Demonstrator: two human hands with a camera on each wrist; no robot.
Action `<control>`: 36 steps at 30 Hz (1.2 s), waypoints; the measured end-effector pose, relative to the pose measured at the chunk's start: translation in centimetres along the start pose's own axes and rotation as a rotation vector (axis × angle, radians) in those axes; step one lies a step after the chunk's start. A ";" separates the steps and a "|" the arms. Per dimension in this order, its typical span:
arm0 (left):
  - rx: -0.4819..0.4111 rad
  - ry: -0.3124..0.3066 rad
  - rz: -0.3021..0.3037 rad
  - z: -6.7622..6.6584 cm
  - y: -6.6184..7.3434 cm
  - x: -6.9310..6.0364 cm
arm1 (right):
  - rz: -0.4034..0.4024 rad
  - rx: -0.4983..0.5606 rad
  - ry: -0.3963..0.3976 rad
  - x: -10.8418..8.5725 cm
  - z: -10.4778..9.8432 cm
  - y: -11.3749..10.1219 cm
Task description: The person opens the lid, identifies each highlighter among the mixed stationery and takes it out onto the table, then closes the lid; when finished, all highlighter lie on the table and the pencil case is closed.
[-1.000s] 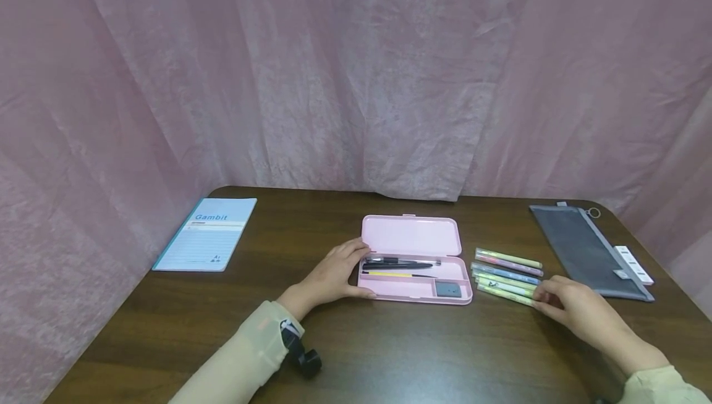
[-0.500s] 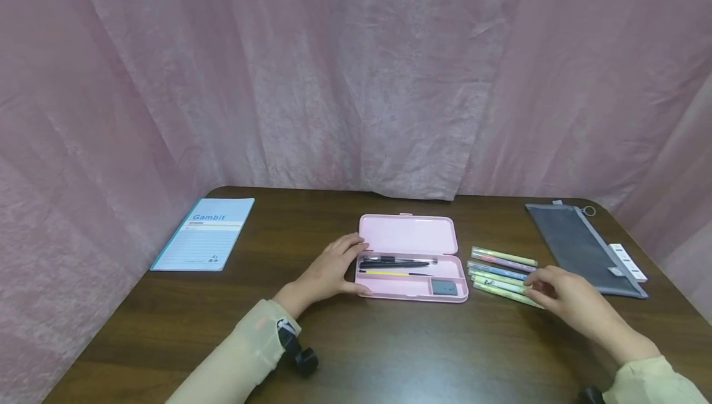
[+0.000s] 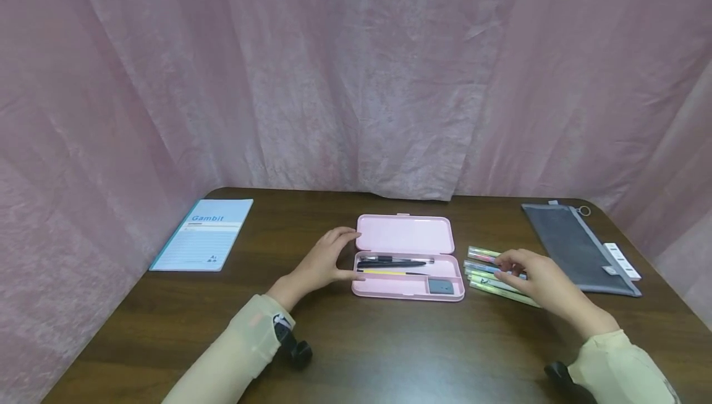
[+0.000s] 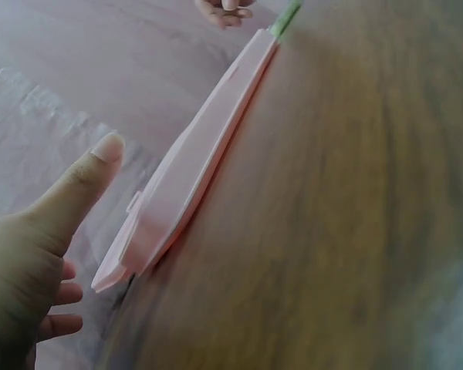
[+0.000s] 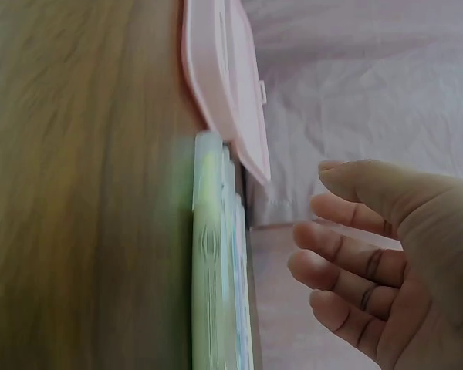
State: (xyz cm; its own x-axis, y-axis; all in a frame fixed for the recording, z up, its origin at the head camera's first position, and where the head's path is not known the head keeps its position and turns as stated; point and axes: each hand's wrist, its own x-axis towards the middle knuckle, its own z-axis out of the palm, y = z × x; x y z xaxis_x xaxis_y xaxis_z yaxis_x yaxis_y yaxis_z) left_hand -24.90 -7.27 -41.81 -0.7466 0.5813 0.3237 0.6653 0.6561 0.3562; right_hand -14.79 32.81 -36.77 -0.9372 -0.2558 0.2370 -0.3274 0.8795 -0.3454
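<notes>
An opened pink pencil case [image 3: 364,290] lies on the table, holding dark pens [image 3: 389,264], a yellow-and-black slim stick [image 3: 389,272] and a grey-blue eraser [image 3: 440,286]. My left hand [image 3: 319,265] is at the case's left end, thumb and fingers spread; in the left wrist view its thumb [image 4: 81,185] stands apart from the case. To the right of the case lies a row of several capped, coloured pens [image 3: 500,293]. Over their right part hovers my right hand [image 3: 536,280]; its fingers, loosely bent in the right wrist view, hold nothing [image 5: 417,262].
A light-blue notebook [image 3: 203,237] marked "Gambit" lies at the table's left. On the right are a grey zip pouch [image 3: 567,246] with a ring and a white block-like item [image 3: 623,262] partly behind it. A pink curtain [image 3: 356,83] hangs at the back.
My right hand has moved left and away from me, from the pens' right ends to above them. The left hand has eased slightly off the case. The pens and case stay put.
</notes>
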 end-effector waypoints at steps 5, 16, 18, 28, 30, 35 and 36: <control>-0.083 -0.006 -0.063 0.0 -0.3 0.5 | 0.023 0.074 -0.025 1.5 0.8 -0.8; -0.375 0.047 -0.207 0.5 -0.9 1.9 | 0.093 0.204 -0.047 4.3 2.3 -1.3; -0.400 0.046 -0.234 0.7 -0.8 2.2 | 0.114 0.219 -0.054 4.7 2.7 -1.3; -0.410 0.074 -0.267 1.3 -0.9 3.1 | 0.152 0.257 -0.044 6.4 4.3 -1.7; -0.406 0.077 -0.270 1.4 -0.8 3.1 | 0.154 0.266 -0.046 6.5 4.7 -1.9; -0.408 0.064 -0.289 1.8 -0.8 2.8 | 0.197 0.274 -0.074 6.6 5.4 -2.5; -0.412 0.061 -0.292 1.9 -0.8 2.8 | 0.209 0.271 -0.080 6.6 5.4 -2.6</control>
State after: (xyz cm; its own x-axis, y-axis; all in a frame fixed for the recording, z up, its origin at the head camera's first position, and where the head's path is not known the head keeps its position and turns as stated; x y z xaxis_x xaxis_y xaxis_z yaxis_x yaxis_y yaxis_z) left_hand -27.52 -5.31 -42.89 -0.9084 0.3642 0.2051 0.3844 0.5354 0.7520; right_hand -20.75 26.68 -39.23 -0.9903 -0.1214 0.0675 -0.1372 0.7803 -0.6101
